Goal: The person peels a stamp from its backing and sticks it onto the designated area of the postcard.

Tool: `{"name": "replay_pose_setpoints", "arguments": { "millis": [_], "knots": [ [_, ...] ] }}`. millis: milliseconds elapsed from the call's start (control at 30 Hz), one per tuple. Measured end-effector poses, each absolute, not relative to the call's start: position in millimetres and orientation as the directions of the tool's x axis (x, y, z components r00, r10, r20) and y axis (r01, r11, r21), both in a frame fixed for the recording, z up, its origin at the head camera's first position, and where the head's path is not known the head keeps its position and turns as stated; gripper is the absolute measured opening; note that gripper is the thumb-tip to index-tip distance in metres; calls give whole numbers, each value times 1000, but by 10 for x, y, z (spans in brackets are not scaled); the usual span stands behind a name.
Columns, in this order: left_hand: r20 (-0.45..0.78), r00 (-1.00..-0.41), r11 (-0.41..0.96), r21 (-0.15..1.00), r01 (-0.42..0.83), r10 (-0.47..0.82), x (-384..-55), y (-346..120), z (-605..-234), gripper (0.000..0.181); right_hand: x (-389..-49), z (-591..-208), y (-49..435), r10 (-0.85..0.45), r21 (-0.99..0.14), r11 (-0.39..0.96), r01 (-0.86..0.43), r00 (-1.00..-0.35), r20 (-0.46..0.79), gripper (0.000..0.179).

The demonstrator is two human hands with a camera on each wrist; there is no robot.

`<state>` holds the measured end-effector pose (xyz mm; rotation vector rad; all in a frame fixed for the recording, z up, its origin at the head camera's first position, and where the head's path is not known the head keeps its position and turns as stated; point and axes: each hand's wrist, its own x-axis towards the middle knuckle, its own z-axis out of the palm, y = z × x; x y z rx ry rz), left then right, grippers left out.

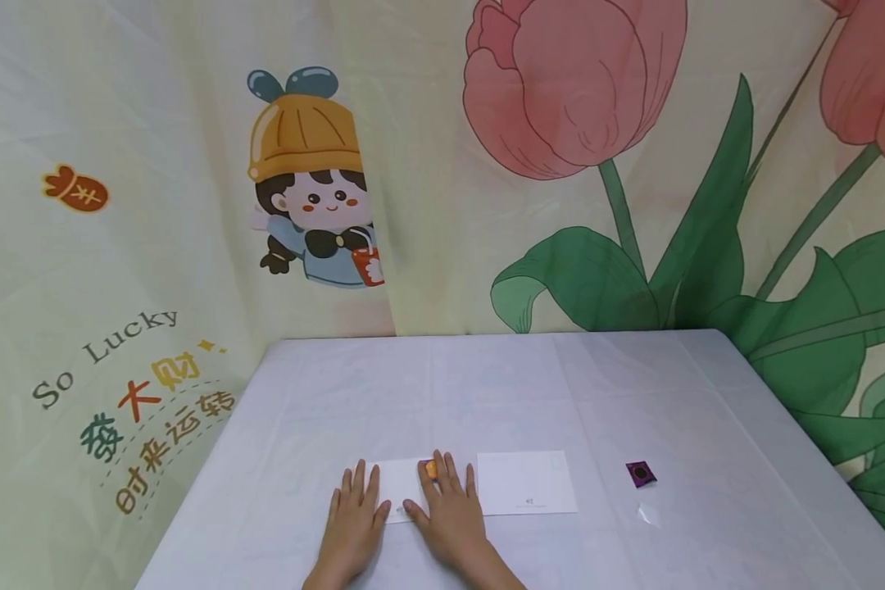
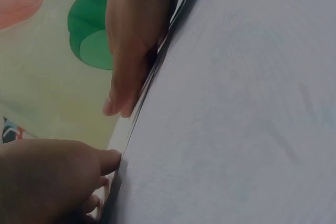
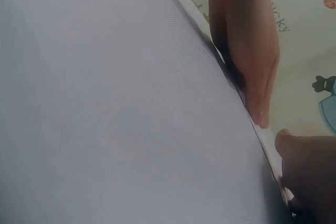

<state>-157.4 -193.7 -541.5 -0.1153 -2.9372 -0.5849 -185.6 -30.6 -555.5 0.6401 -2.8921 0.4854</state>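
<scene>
My left hand [image 1: 352, 520] lies with extended fingers over the left part of a white card [image 1: 404, 475]. Beside it, my right hand [image 1: 453, 512] rests over the card's right part, fingers straight. A small purple and orange piece [image 1: 431, 469], flat like a sticker or small packet, shows among the right fingertips, which partly cover it. The left wrist view has my left hand [image 2: 52, 177] low and my right hand [image 2: 139, 35] above, both at the table surface. In the right wrist view, my right hand [image 3: 310, 169] and left hand [image 3: 249, 40] rest close together.
Another white card [image 1: 527, 479] with a small printed mark lies just right of my right hand. Farther right are a small dark purple square packet [image 1: 641, 474] and a clear scrap [image 1: 646, 515]. A printed curtain [image 1: 428, 205] hangs behind the white-covered table [image 1: 487, 393].
</scene>
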Motion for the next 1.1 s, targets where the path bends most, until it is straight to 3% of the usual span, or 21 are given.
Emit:
{"name": "replay_pose_setpoints", "arguments": {
  "millis": [233,567,900,1100],
  "knots": [
    [138,-990,931,354,87,39,-1573,-1913,-5415,55,-1832,-5579,-318,-374,-201,886,-418,-900,223,65],
    [164,-985,934,343,99,44,-1562,-1933,-5441,55,-1821,-5611,-326,-375,-186,886,-424,-894,247,63],
    [199,-979,929,350,122,54,-1565,-1962,-5434,55,-1880,-5562,-313,-315,-414,815,-406,-910,271,59],
    [199,-979,929,350,120,51,-1558,-1955,-5442,55,-1935,-5564,-349,-302,-304,869,-390,-905,298,52]
  ]
}}
